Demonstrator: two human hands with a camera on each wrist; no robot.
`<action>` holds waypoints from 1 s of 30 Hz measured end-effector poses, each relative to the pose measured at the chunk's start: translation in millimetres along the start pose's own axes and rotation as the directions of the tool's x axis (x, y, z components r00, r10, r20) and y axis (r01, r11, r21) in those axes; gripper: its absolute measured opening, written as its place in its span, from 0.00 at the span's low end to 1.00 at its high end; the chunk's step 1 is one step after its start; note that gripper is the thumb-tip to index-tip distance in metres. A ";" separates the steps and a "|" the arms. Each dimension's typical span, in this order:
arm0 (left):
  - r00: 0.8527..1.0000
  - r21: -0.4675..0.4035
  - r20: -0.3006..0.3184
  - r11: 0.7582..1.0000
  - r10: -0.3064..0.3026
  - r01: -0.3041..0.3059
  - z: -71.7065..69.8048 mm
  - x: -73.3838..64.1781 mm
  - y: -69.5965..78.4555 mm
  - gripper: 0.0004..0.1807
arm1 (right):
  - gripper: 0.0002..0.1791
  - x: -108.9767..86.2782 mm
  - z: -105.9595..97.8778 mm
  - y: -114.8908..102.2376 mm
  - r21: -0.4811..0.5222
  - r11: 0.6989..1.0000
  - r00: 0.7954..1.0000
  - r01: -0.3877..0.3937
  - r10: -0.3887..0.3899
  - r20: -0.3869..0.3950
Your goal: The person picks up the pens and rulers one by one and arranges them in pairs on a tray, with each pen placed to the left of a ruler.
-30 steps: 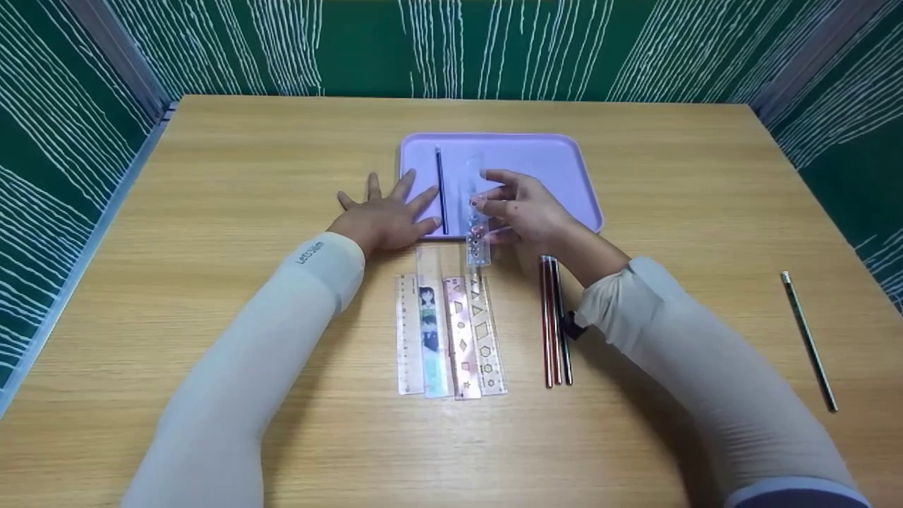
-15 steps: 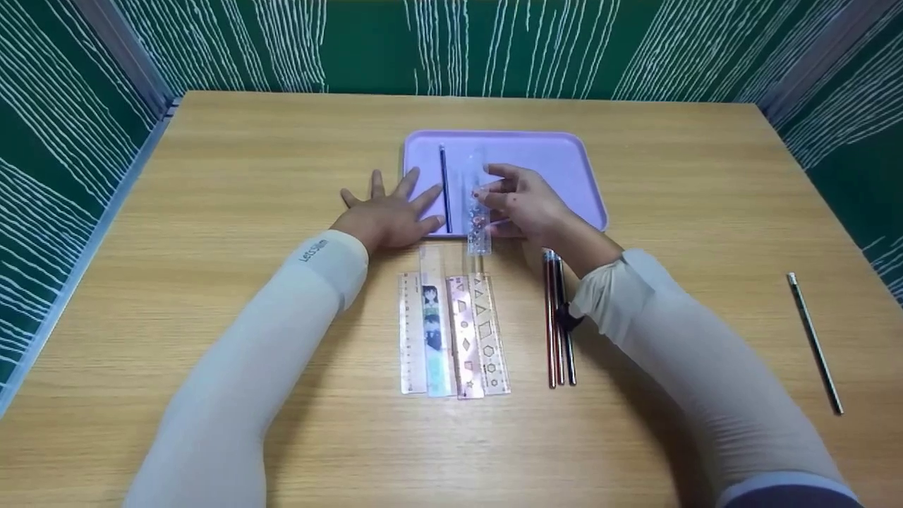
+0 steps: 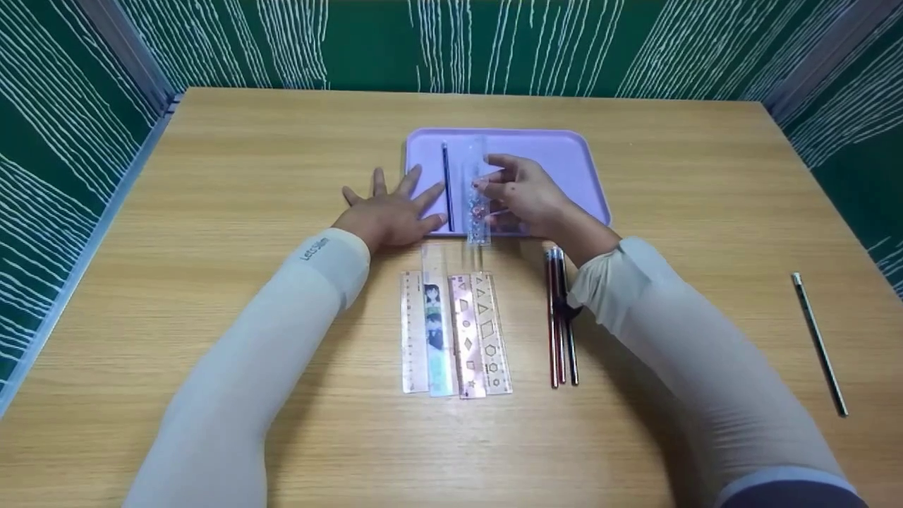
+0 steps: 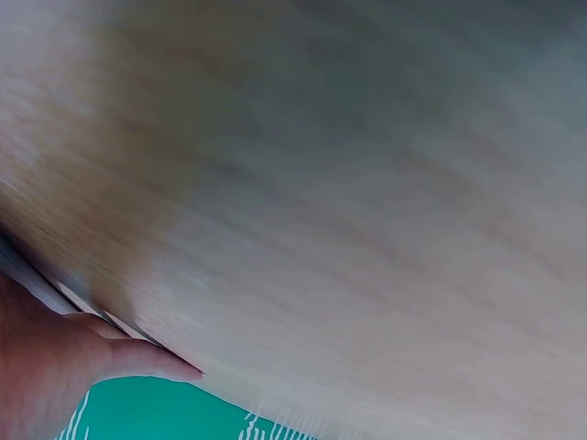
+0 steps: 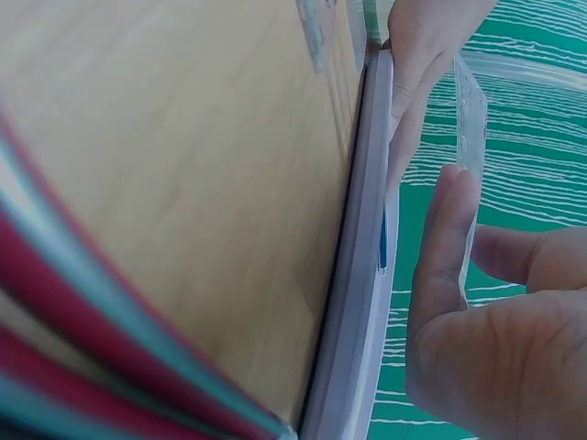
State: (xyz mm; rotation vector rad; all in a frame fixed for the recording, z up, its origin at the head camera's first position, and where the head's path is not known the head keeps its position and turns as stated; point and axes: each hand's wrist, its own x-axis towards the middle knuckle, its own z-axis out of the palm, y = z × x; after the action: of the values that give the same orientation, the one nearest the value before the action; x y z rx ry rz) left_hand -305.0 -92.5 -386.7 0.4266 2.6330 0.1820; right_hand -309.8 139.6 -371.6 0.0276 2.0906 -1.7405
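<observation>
My right hand [image 3: 525, 194] pinches a clear ruler [image 3: 477, 224] with small coloured decorations between thumb and fingers. In the head view it stands lengthwise over the purple tray [image 3: 564, 159], its near end overlapping the front rim. The right wrist view shows the ruler [image 5: 471, 119] raised off the tray [image 5: 362, 275]. My left hand [image 3: 391, 215] lies with fingers spread across the tray's left front corner, thumb and forefinger close to a dark blue pencil [image 3: 448, 190] lying in the tray. In the left wrist view only part of the left hand [image 4: 55, 367] shows.
In front of the tray several clear and pink rulers [image 3: 467, 353] lie side by side. To their right are three pencils [image 3: 554, 324], partly under the right wrist. One dark pencil [image 3: 818, 342] lies far right on the wooden table [image 3: 211, 176]. Green walls with white streaks surround it.
My right hand has carried the decorated ruler a little away from me, farther over the tray. The left hand has kept its place, fingers spread.
</observation>
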 end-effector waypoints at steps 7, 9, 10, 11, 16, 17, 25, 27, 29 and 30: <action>1.000 -0.017 0.008 1.000 -0.011 0.011 -0.9 -1.2 0.6 0.39 | 0.39 6.9 3.3 -5.8 -0.018 1.000 1.000 0.005 -0.005 -0.009; 1.000 -0.022 0.010 1.000 -0.016 0.016 -0.9 -1.2 0.9 0.40 | 0.39 9.2 3.7 -7.5 -0.043 0.999 1.000 0.012 -0.013 -0.010; 1.000 -0.022 0.011 1.000 -0.018 0.018 -0.7 -1.1 0.9 0.40 | 0.39 10.2 3.8 -8.2 -0.052 0.999 1.000 0.013 -0.014 -0.012; 1.000 -0.020 0.010 1.000 -0.020 0.020 -0.6 -1.0 0.9 0.40 | 0.39 11.5 3.9 -8.9 -0.059 0.998 1.000 0.014 -0.014 -0.014; 1.000 -0.006 0.008 1.000 -0.022 0.022 -0.2 -0.4 0.9 0.40 | 0.37 16.6 4.7 -12.4 -0.081 0.997 1.000 0.002 -0.005 -0.030; 1.000 -0.002 0.006 1.000 -0.019 0.019 -0.3 -0.3 0.8 0.39 | 0.37 17.6 4.9 -12.6 -0.085 0.996 0.999 0.001 -0.004 -0.032; 1.000 -0.001 0.008 1.000 -0.008 0.008 -0.3 0.9 0.4 0.39 | 0.36 27.2 7.9 -10.4 -0.144 0.989 0.998 -0.032 0.024 -0.058; 1.000 -0.006 0.011 1.000 -0.009 0.009 -0.7 1.2 0.5 0.39 | 0.36 29.5 8.5 -10.1 -0.166 0.985 0.997 -0.044 0.033 -0.067; 1.000 -0.006 0.013 1.000 -0.012 0.012 -0.8 1.4 0.4 0.39 | 0.36 31.6 9.2 -10.0 -0.186 0.981 0.996 -0.059 0.045 -0.076; 1.000 -0.005 0.015 1.000 -0.013 0.013 -0.8 1.3 0.4 0.39 | 0.35 32.7 9.6 -9.9 -0.195 0.979 0.995 -0.066 0.051 -0.080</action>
State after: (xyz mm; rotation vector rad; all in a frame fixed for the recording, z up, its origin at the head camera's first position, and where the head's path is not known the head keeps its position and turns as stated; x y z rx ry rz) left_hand -306.4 -91.7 -386.5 0.4076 2.6197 0.1813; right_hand -339.5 120.3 -374.2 0.0967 2.2838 -1.5120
